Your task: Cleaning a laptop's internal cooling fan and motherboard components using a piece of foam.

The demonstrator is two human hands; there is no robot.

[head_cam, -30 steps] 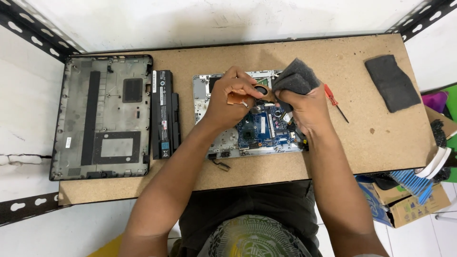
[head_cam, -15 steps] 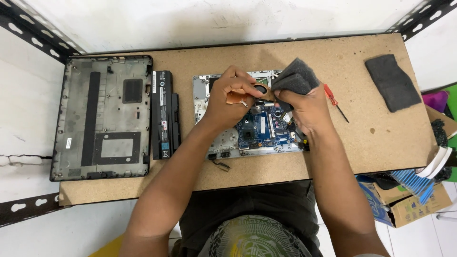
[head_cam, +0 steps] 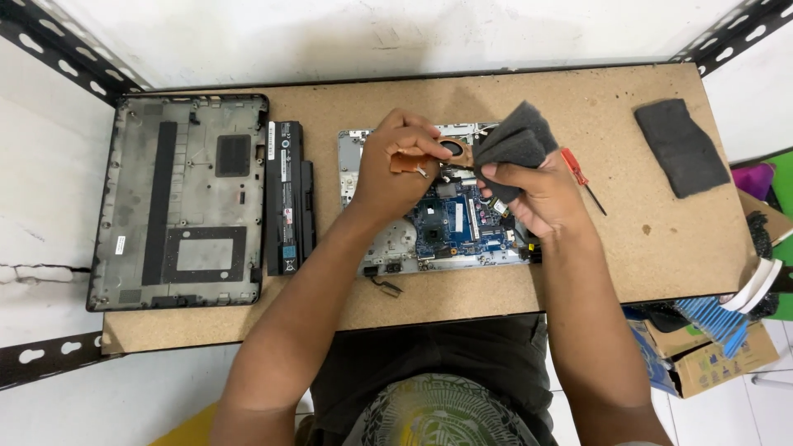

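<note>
Since a second ago the right hand (head_cam: 541, 198) has drawn the folded grey cloth (head_cam: 512, 144) slightly back toward the right, so it now sits just off the fan opening rather than pressed close against the left hand (head_cam: 396, 169); the left hand has hardly shifted. That small parting leaves the copper cooling piece (head_cam: 410, 160) a little more exposed between the two hands, which suggests the wiping around it is in a pause or between strokes.

The left grip is closed around the copper cooling piece, fingers curled over it above the far part of the opened laptop (head_cam: 438, 223). The right grip is closed on the cloth, thumb under it and fingers bunched behind.

The laptop lies in the middle of the bench (head_cam: 496, 99), its blue circuit board (head_cam: 450, 223) bare inside the shell. Left of it lies a long black battery (head_cam: 285, 198), and further left the removed bottom cover (head_cam: 178, 198), lying inside-up like a shallow tray with nothing loose in it. A red-handled screwdriver (head_cam: 581, 175) lies just right of the right hand, and a second grey cloth (head_cam: 681, 149) sits far right. A cardboard box (head_cam: 710, 363) stands below the bench edge at the right; what it holds cannot be made out.
</note>
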